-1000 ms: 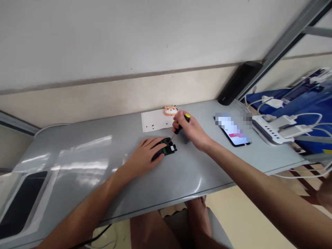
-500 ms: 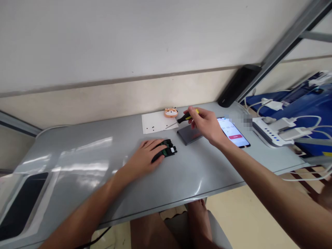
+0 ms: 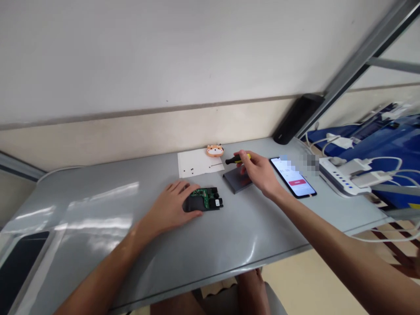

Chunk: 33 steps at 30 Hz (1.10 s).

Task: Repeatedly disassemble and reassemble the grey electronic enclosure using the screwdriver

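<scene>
My left hand (image 3: 175,202) is around the left end of an opened black device with a green circuit board (image 3: 206,199), thumb on the near edge and fingers on the far edge. The device lies flat on the grey table. In my right hand (image 3: 257,170) is a screwdriver (image 3: 236,160) with a black and yellow handle, its thin shaft pointing left over a white sheet of paper (image 3: 197,159). A tiny dark speck is at its tip. Several small dark screws (image 3: 188,170) lie on the paper. Below my right hand sits a dark grey cover (image 3: 236,180), partly hidden by the fingers.
An orange animal-faced case (image 3: 215,151) rests on the paper's far edge. To the right are a lit phone (image 3: 293,177), a white power strip (image 3: 341,177) with plugs and cables, and a black cylinder (image 3: 297,119). A dark-screened tablet (image 3: 22,262) lies at the left.
My left hand has slid back left on the device, exposing more of the circuit board. The right hand still holds the screwdriver over the paper, its tip now by a dark speck. The camera view has shifted slightly.
</scene>
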### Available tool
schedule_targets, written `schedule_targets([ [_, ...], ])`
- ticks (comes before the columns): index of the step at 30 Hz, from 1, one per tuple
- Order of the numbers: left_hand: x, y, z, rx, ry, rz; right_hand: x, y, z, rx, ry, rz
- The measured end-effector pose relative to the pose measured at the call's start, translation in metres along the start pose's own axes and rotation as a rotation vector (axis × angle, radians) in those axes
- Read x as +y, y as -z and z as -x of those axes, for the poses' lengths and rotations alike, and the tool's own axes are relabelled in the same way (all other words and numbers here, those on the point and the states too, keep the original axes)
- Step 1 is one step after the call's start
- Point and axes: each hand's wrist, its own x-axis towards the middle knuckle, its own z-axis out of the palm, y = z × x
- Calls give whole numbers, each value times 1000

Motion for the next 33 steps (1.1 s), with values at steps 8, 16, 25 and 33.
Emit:
schedule_targets([
  [8, 11, -27, 2, 132, 149, -52, -14, -9, 11, 51, -26, -33],
  [16, 14, -24, -1, 289, 265, 154, -28, -6, 30, 0, 77, -37],
  [25, 13, -24, -5, 381, 306, 291, -30, -11, 40, -86, 128, -20],
  [33, 12, -23, -4, 435, 290, 306, -31, -16, 42, -100, 107, -7],
])
